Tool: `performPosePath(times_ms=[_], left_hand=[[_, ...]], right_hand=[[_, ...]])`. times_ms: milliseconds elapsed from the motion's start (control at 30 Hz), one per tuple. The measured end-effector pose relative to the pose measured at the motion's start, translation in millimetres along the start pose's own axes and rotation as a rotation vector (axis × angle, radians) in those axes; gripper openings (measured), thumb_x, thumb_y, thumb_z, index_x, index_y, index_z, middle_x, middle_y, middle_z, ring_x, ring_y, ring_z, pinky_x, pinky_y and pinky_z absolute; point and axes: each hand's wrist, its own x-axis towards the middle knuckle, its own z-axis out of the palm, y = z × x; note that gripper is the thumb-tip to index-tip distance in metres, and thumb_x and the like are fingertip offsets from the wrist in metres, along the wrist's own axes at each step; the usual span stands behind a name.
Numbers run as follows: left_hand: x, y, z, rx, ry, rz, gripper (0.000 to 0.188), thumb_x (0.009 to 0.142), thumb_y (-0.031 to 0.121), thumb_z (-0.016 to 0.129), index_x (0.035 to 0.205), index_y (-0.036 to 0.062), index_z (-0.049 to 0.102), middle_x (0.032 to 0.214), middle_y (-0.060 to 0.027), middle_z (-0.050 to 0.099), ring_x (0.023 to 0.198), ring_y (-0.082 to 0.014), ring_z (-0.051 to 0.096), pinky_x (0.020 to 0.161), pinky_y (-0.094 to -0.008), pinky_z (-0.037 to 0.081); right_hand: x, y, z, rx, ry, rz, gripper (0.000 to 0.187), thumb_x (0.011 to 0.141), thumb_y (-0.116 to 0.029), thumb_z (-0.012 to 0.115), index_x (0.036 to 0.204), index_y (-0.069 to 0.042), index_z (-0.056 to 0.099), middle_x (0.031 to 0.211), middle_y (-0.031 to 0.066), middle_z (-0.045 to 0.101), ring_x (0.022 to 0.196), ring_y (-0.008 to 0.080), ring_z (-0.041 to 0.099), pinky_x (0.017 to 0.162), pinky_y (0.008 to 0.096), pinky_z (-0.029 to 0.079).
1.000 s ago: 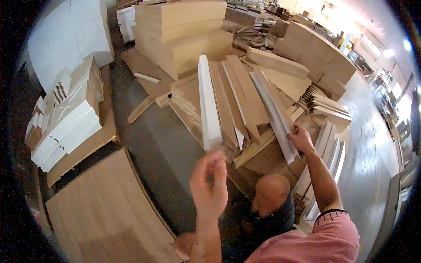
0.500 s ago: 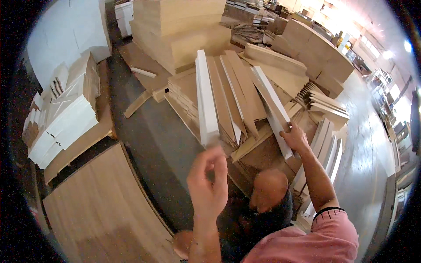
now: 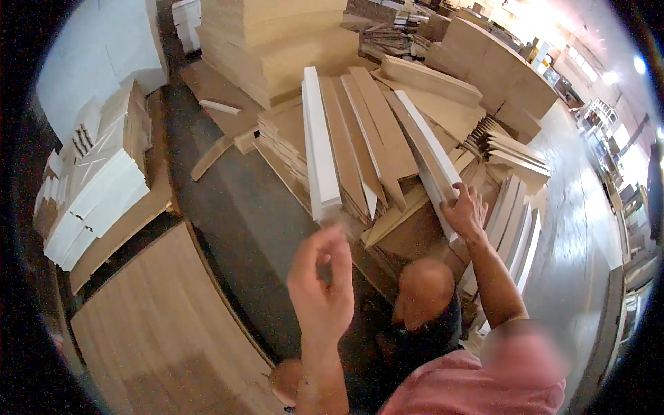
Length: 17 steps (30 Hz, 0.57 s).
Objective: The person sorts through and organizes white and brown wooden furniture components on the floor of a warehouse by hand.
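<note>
My right hand [image 3: 467, 213] grips the near part of a long board strip [image 3: 422, 142] with a brown face and white edges, its thumb and fingers over the sides. The strip lies tilted on the pile. My left hand [image 3: 321, 280] is raised with thumb and fingers curled together in a pinch. Its fingertips are blurred near the close end of a white strip stack [image 3: 319, 149], and whatever they hold is too small to make out. Between the two lie several brown strips [image 3: 380, 131], fanned lengthwise, some with white edges.
More white-edged strips [image 3: 508, 225] lie right of my right forearm. Tall tan board stacks [image 3: 297, 62] rise behind. White panels [image 3: 104, 200] are stacked at left, above a wood-coloured sheet [image 3: 166, 325]. Grey floor [image 3: 238, 228] runs between; my bare knee [image 3: 425, 294] is close below.
The view has shifted slightly. The strip under my right hand now shows more of its brown face, and my right fingers are spread a little wider. My left hand stays pinched, almost in place.
</note>
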Motion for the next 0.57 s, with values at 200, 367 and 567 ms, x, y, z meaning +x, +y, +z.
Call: performPosePath(times_ms=[200,367,567], left_hand=[[0,2,5,0.024,-0.057,-0.054,0.023,0.096,0.02,0.061,0.11,0.002,0.064,0.103,-0.0084,0.069,0.092,-0.0155,0.063,0.082,-0.0286,0.049],[4,-4,10,-0.007,-0.035,-0.028,0.023,0.096,0.019,0.062,0.111,0.0027,0.064,0.102,-0.0082,0.069,0.09,-0.0147,0.063,0.081,-0.0286,0.05],[8,2,-18,0.044,0.009,0.025,0.021,0.093,0.016,0.064,0.111,0.0049,0.066,0.098,-0.0095,0.07,0.085,-0.016,0.065,0.079,-0.0294,0.052]], right_hand=[[22,42,27,-0.211,0.271,-0.159,0.087,0.076,-0.039,0.073,0.15,-0.015,0.032,0.148,0.0213,0.034,0.13,0.0433,0.044,0.11,0.0519,0.032],[26,19,0,0.01,-0.061,-0.025,0.102,0.075,-0.039,0.077,0.154,-0.012,0.019,0.145,0.0229,0.041,0.125,0.043,0.05,0.104,0.0478,0.043],[49,-35,5,-0.038,-0.05,-0.203,0.099,0.078,-0.035,0.077,0.154,-0.013,0.017,0.144,0.0217,0.043,0.125,0.0388,0.052,0.105,0.0459,0.042]])
